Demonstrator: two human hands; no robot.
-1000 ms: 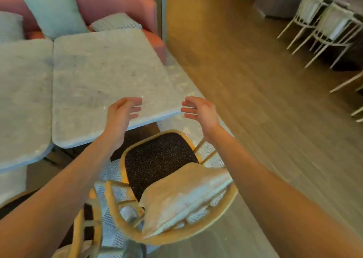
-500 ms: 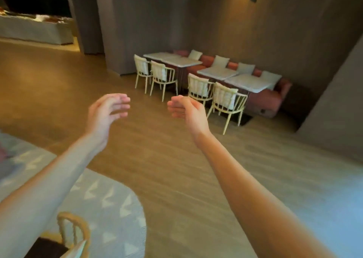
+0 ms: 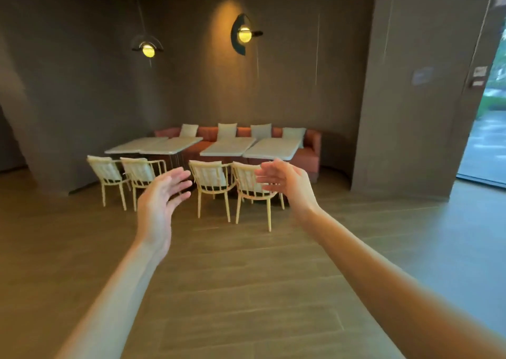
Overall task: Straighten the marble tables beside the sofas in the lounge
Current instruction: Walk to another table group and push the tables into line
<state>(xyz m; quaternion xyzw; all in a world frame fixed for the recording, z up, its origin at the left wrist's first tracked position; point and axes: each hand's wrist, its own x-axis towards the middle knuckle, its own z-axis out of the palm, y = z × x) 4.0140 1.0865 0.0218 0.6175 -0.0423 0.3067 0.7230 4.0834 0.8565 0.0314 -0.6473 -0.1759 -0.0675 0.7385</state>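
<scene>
Across the room, several pale marble tables stand in a row before a curved pink sofa point(image 3: 310, 156) with light cushions. The left pair point(image 3: 153, 145) sits slightly staggered; the right pair point(image 3: 247, 147) also meets at a small angle. My left hand point(image 3: 161, 200) and my right hand point(image 3: 286, 182) are raised in front of me, palms facing each other, fingers spread, holding nothing. Both hands are far from the tables.
Several cream wooden chairs point(image 3: 210, 179) with cushions line the near side of the tables. Wooden floor point(image 3: 232, 290) stretches between me and them. A thick pillar point(image 3: 405, 112) stands on the right beside a glass doorway point(image 3: 484, 139). Two lamps glow on the dark wall.
My view has swung from a marble table and chair right below me to the far seating group across the floor. Both hands stayed raised and empty, fingers spreading wider.
</scene>
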